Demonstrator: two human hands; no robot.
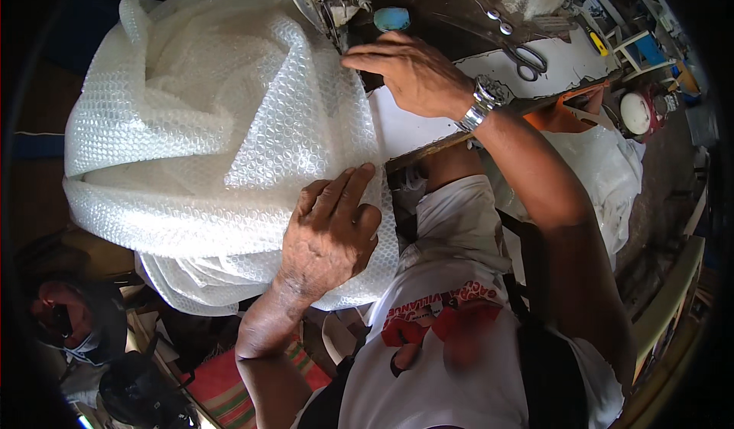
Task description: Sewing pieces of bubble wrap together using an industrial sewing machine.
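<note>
**Wrap's edge best kept flat and straight at the machine**

The wrap (290, 142) is heaped at the left of the worktop (409, 129), its far edge at the foot of the machine (336, 4) and its near part hanging toward the lap. The left hand (330, 226) is laid palm down on the wrap near its right edge, fingers extended, not clenched. The right hand (417, 77) is stretched out beside the foot; whether the wrap is pinched beneath its fingers cannot be told.

Light, even guidance seems called for: the edge should be smoothed rather than pulled, and the heavy folds supported so that no drag is put on it. The right fingertips are best kept clear of the foot.
</note>
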